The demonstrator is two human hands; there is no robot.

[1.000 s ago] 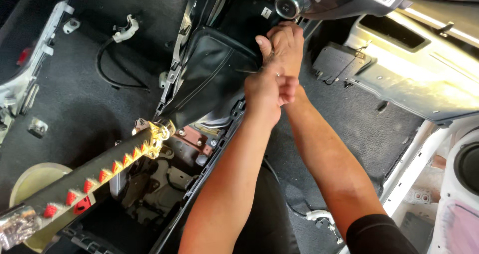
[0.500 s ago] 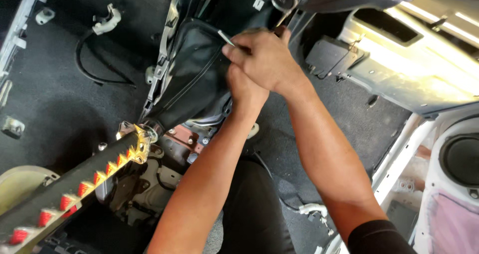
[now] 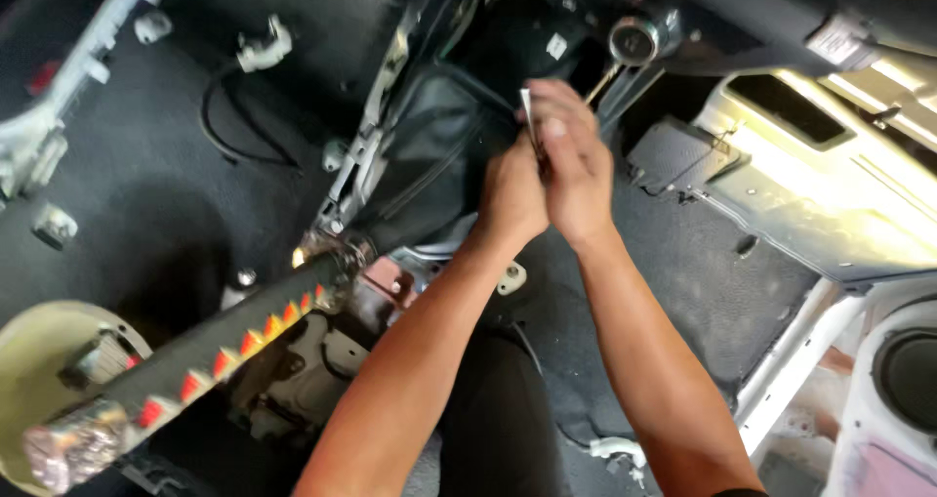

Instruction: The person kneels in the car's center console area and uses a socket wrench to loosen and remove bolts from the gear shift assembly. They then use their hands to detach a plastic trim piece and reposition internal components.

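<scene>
Pressing together, the left hand (image 3: 509, 196) and right hand (image 3: 576, 170) clamp a thin metal strip (image 3: 528, 111) above the black boot (image 3: 429, 155).

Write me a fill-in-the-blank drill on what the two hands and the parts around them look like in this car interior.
1. Both hands, left hand and right hand, are pressed ____ over the black boot.
2. A thin ____ tool sticks up between the fingers.
3. The long black handle at lower left carries a row of ____ triangles.
4. The carpet under the forearms is dark ____.

Missing words: together; metal; red; grey
</scene>
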